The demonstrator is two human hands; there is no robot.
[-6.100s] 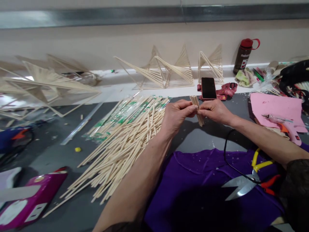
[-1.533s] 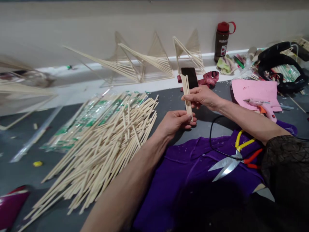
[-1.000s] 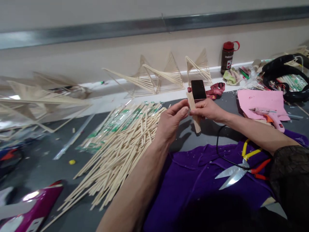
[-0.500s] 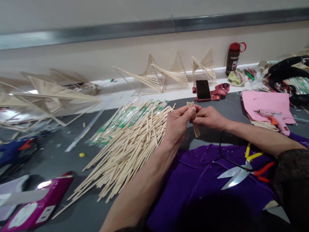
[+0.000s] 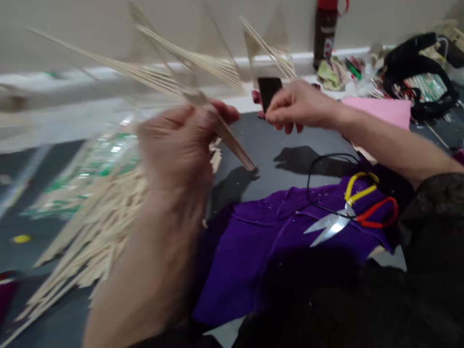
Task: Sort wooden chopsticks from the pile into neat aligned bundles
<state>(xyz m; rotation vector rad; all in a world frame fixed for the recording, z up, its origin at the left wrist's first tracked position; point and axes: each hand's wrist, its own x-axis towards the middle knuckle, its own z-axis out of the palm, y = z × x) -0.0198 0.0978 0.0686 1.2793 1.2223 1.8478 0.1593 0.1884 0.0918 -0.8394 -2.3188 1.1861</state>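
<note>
My left hand (image 5: pixel 177 150), smeared by motion, is closed around a small bundle of thin wooden sticks (image 5: pixel 235 140) that slants down to the right above the grey table. To the right, my right hand (image 5: pixel 300 104) is raised with its fingers curled and thumb against the index finger; anything in that pinch is too small or hidden to make out. It partly covers a dark phone (image 5: pixel 268 89) behind it. Beneath my left forearm lies a loose pile of wooden sticks (image 5: pixel 94 227), with clear, green-printed plastic wrappers (image 5: pixel 105 157) beyond it.
Scissors (image 5: pixel 335 220) with yellow and red handles lie half open on purple cloth (image 5: pixel 261 237), beside a black cable (image 5: pixel 309 179). Stick structures (image 5: pixel 213 67) stand along the wall near a dark bottle (image 5: pixel 324 31). Pink sheet (image 5: pixel 384 111) and a black curved object (image 5: pixel 393 82) are right.
My hands have parted: the left moved leftward and nearer with the bundle, while the right let go of it and rose near the phone. The view has shifted downward and to the right.
</note>
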